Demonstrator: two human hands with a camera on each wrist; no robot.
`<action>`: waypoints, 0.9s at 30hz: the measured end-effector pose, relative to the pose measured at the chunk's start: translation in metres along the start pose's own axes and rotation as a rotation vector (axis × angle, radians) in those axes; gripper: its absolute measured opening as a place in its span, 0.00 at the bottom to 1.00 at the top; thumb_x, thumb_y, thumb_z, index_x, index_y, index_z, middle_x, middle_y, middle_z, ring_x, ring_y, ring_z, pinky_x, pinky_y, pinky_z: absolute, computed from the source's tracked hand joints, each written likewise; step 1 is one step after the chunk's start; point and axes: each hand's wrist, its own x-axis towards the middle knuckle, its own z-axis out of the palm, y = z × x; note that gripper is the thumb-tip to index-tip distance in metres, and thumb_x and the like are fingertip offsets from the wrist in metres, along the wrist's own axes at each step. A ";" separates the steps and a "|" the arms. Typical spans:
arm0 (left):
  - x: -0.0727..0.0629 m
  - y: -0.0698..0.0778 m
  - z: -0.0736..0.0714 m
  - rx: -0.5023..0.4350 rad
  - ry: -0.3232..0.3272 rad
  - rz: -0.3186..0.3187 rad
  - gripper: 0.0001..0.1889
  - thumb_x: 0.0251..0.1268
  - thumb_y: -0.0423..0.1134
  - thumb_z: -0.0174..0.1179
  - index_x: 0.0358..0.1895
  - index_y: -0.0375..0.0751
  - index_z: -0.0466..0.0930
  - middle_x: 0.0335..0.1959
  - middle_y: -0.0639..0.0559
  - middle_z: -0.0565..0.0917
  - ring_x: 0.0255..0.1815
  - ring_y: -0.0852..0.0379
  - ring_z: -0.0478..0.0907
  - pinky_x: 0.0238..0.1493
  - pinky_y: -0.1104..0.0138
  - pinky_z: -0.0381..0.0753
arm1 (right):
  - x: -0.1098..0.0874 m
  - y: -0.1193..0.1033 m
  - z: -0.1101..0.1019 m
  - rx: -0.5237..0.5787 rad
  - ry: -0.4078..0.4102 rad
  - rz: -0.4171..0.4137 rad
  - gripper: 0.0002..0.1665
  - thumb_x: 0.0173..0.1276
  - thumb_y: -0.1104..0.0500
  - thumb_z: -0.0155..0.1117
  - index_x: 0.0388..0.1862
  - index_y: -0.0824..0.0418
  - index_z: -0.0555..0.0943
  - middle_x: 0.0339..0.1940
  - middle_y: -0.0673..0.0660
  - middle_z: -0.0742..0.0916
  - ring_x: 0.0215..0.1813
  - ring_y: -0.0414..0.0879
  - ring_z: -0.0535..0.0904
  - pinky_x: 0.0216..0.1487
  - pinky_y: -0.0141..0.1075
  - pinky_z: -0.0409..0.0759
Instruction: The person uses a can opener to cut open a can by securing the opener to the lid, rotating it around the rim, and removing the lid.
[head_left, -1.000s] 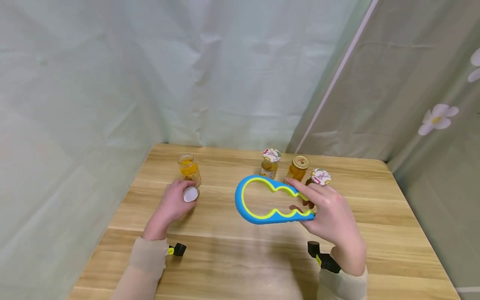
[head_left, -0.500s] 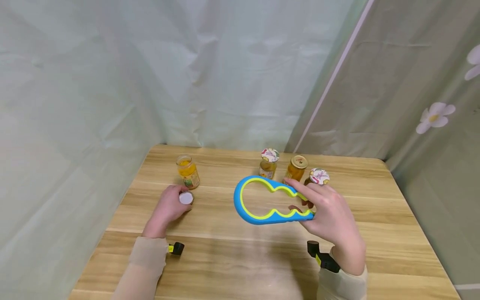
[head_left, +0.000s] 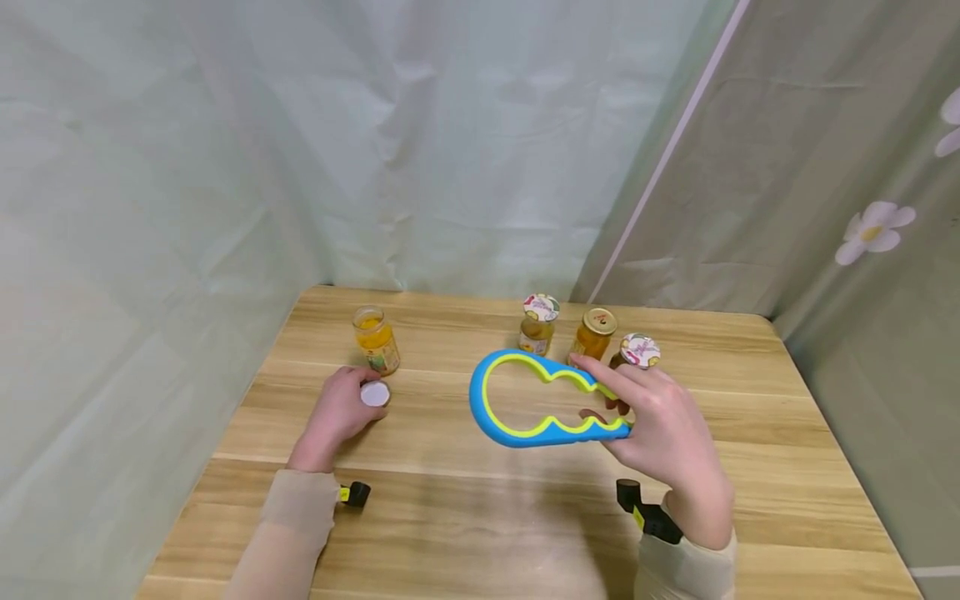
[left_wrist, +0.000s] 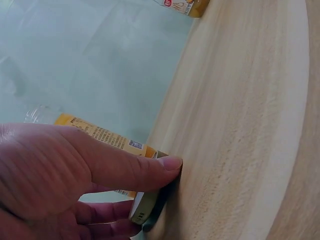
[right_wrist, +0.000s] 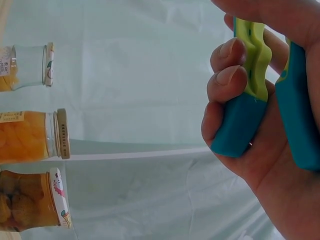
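My left hand [head_left: 341, 414] pinches a metal jar lid [head_left: 375, 393] between thumb and fingers. The lid lies low at the tabletop, its white inner face up. Just behind it stands an uncapped glass jar [head_left: 377, 342] with orange fruit inside; in the left wrist view my thumb hides part of this jar's label [left_wrist: 107, 135]. My right hand [head_left: 660, 425] grips a blue and yellow-green jar opener [head_left: 489, 400] by its two handles, raised over the table. Its rounded loop points left, with nothing inside. In the right wrist view my fingers curl round one wavy handle [right_wrist: 252, 65].
Three lidded jars stand at the back right: a jar with a patterned lid [head_left: 542, 308], a gold-lidded jar of orange fruit [head_left: 596, 337], and another patterned-lid jar [head_left: 640, 352] partly behind my right hand. A pale curtain [head_left: 450, 167] hangs behind the wooden table [head_left: 465, 517].
My left hand has brought the lid slightly left and down to the tabletop, revealing more of the uncapped jar. The right hand and the jar opener have stayed in nearly the same place.
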 end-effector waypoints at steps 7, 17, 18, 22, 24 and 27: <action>0.001 0.000 0.001 -0.011 0.005 -0.001 0.30 0.54 0.33 0.81 0.60 0.27 0.82 0.60 0.27 0.78 0.59 0.30 0.75 0.62 0.37 0.74 | 0.000 0.001 -0.001 0.003 0.003 0.002 0.42 0.53 0.56 0.87 0.70 0.48 0.85 0.28 0.41 0.78 0.30 0.38 0.73 0.33 0.38 0.73; 0.001 0.000 -0.001 -0.035 0.000 -0.016 0.32 0.52 0.32 0.82 0.61 0.27 0.81 0.60 0.26 0.77 0.59 0.29 0.75 0.63 0.36 0.73 | -0.002 0.001 -0.003 -0.002 0.016 -0.006 0.44 0.51 0.58 0.89 0.70 0.49 0.85 0.27 0.41 0.79 0.30 0.39 0.73 0.34 0.38 0.73; 0.001 0.000 -0.001 -0.034 0.002 -0.013 0.32 0.52 0.32 0.82 0.61 0.27 0.81 0.60 0.25 0.77 0.59 0.29 0.75 0.62 0.36 0.73 | -0.002 0.001 -0.003 -0.002 0.024 -0.013 0.44 0.50 0.59 0.89 0.69 0.49 0.85 0.27 0.40 0.79 0.30 0.39 0.73 0.33 0.38 0.73; 0.001 0.000 -0.001 -0.030 0.004 -0.010 0.32 0.51 0.32 0.82 0.61 0.27 0.81 0.60 0.26 0.77 0.59 0.29 0.76 0.62 0.37 0.74 | -0.002 0.001 -0.004 -0.008 0.037 -0.023 0.44 0.49 0.60 0.89 0.69 0.49 0.85 0.27 0.40 0.79 0.29 0.39 0.73 0.33 0.38 0.73; 0.001 0.000 -0.001 -0.031 0.000 -0.013 0.33 0.51 0.32 0.82 0.61 0.27 0.80 0.60 0.26 0.77 0.58 0.29 0.76 0.62 0.37 0.74 | -0.002 0.002 -0.004 -0.010 0.038 -0.022 0.44 0.49 0.60 0.89 0.68 0.49 0.85 0.27 0.40 0.79 0.29 0.39 0.72 0.32 0.38 0.73; 0.001 -0.001 -0.001 -0.033 -0.005 -0.014 0.33 0.51 0.32 0.83 0.61 0.26 0.80 0.60 0.26 0.77 0.58 0.30 0.76 0.62 0.37 0.74 | -0.003 0.002 -0.005 -0.015 0.044 -0.024 0.44 0.49 0.60 0.89 0.68 0.49 0.85 0.27 0.40 0.79 0.29 0.38 0.72 0.32 0.38 0.73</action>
